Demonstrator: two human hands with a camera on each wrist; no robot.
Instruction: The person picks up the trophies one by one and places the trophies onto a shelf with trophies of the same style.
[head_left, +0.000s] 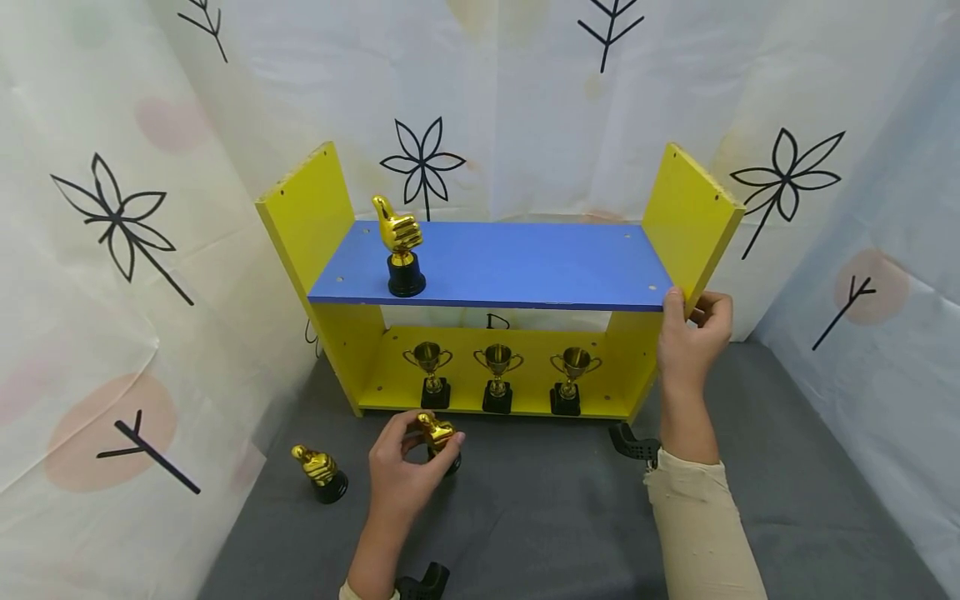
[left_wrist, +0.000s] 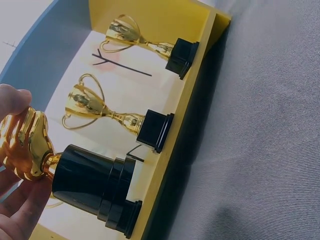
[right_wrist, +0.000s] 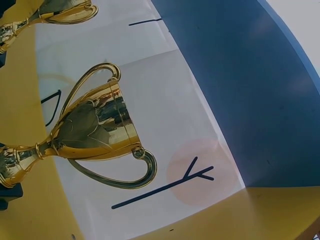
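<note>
My left hand pinches a gold thumbs-up trophy by its golden hand part, in front of the shelf unit. In the left wrist view its round black base points toward the shelf's lower board. My right hand grips the yellow right side panel beside the blue shelf's front corner, thumb in front and fingers curled round the outer side. One thumbs-up trophy stands upright on the blue shelf, toward its left end. Another thumbs-up trophy is on the grey surface, left of my left hand.
Three gold two-handled cup trophies, left, middle and right, stand in a row on the yellow lower board. The yellow left side panel rises above the blue shelf. Grey cloth covers the surface; printed white curtains hang around.
</note>
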